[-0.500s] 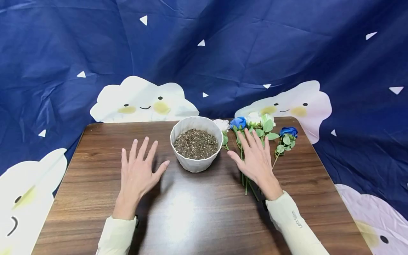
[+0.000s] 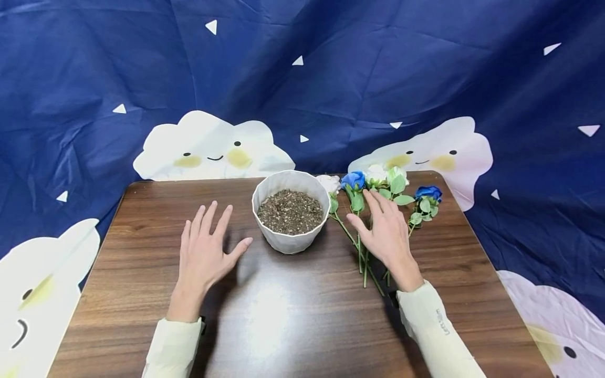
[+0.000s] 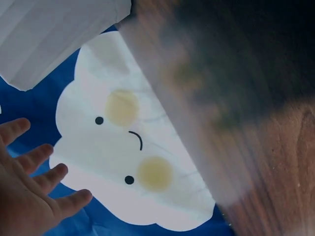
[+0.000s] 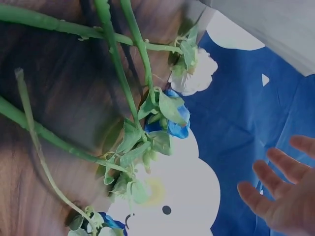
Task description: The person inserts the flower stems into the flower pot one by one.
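A white faceted pot (image 2: 291, 242) filled with brown soil (image 2: 290, 212) stands on the table between the two hands. My left hand (image 2: 203, 257) hovers left of it with fingers spread and nothing held. Over the flower stems on the right is my right hand (image 2: 388, 239), fingers loosely extended, holding nothing. The flowers lie side by side: a white flower (image 2: 329, 182) by the pot, a blue rose (image 2: 353, 180), another white flower (image 2: 376, 174) and a second blue rose (image 2: 428, 193) at the far right. In the right wrist view, green stems (image 4: 54, 24) cross one another below the palm.
The brown wooden table (image 2: 118, 294) ends at its back edge before a dark blue cloth (image 2: 302, 31) printed with white clouds (image 2: 212, 142). A bright light patch reflects off the tabletop in front of the pot.
My right hand has shifted slightly right, uncovering more of the stems, and its fingers have come closer together and bent a little. The left hand's fingers have relaxed slightly. Pot and flowers stay put.
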Tool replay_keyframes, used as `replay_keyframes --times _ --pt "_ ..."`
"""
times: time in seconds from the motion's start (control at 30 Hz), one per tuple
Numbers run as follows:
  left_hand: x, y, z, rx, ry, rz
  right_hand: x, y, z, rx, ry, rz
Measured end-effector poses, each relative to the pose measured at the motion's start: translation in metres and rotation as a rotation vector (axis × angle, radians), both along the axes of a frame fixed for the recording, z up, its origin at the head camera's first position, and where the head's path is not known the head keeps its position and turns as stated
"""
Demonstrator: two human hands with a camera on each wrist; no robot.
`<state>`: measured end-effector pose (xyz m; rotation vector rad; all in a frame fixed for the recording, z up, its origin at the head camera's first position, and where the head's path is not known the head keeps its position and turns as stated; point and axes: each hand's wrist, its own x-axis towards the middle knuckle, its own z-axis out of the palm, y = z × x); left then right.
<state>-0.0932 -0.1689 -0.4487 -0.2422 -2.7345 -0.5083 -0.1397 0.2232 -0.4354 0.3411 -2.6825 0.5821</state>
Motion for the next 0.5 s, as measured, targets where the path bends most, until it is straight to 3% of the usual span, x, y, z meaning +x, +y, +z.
replay_keyframes --times 0.13,0.37,0.5 --pt "-0.002 -0.003 -0.003 0.106 0.011 -0.006 -0.002 0.004 0.000 -0.064 -0.029 -0.027" --pt "-0.004 -0.007 -0.011 0.287 -0.029 0.000 -0.005 0.009 -0.005 -0.170 -0.075 -0.050" --pt "-0.007 -0.005 -0.013 0.418 -0.037 -0.036 -0.008 0.012 -0.010 -0.244 -0.084 -0.050"
